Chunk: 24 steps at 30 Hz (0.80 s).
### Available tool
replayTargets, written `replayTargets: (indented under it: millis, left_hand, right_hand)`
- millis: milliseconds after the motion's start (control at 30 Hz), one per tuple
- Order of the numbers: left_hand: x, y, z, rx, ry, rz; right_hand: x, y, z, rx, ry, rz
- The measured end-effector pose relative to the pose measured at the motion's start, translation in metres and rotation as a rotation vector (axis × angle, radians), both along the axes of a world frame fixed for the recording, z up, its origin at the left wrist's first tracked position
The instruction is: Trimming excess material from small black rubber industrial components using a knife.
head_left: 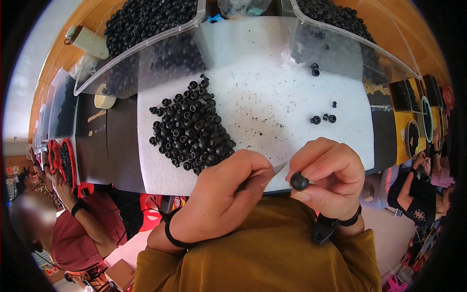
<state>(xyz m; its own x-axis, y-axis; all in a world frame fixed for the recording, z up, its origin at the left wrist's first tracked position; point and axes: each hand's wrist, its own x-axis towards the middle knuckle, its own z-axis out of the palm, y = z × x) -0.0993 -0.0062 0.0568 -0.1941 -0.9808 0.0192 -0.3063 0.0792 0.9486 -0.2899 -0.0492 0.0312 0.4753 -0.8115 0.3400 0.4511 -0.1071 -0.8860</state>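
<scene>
My right hand [335, 177] pinches a small round black ball-shaped part [299, 181] between thumb and fingers, above the near edge of the white foam sheet [335, 151]. Beside it, my left hand [228, 194] is closed, its fingers curled. From its fingertips a thin, pale, pointed blade [280, 168] sticks out toward the black part, apart from it as far as I can see; the rest is hidden in the hand. Just beyond my left hand lies a heap of similar black parts [189, 126]. A few more parts [324, 118] rest on the foam to the right.
Two clear plastic bins [146, 58] [350, 58] full of black parts stand at the far left and far right. Dark crumbs [260, 133] dot the foam. A pale bottle [90, 41] and a cream cup [103, 99] stand at left. People work on both sides.
</scene>
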Motion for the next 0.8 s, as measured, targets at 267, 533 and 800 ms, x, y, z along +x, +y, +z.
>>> replayTargets:
  millis: [267, 533, 800]
  left_hand:
    - [0.005, -0.013, 0.011, 0.140, 0.327, -0.166]
    - [0.002, -0.015, 0.006, 0.448, 0.540, -0.197]
    - [-0.004, -0.010, -0.004, 0.079, 0.085, -0.099]
  right_hand:
    - [0.002, -0.005, -0.004, -0.238, 0.121, -0.045]
    - [0.000, -0.004, -0.011, -0.262, 0.140, -0.072]
    - [-0.001, -0.007, -0.013, -0.272, 0.111, -0.123]
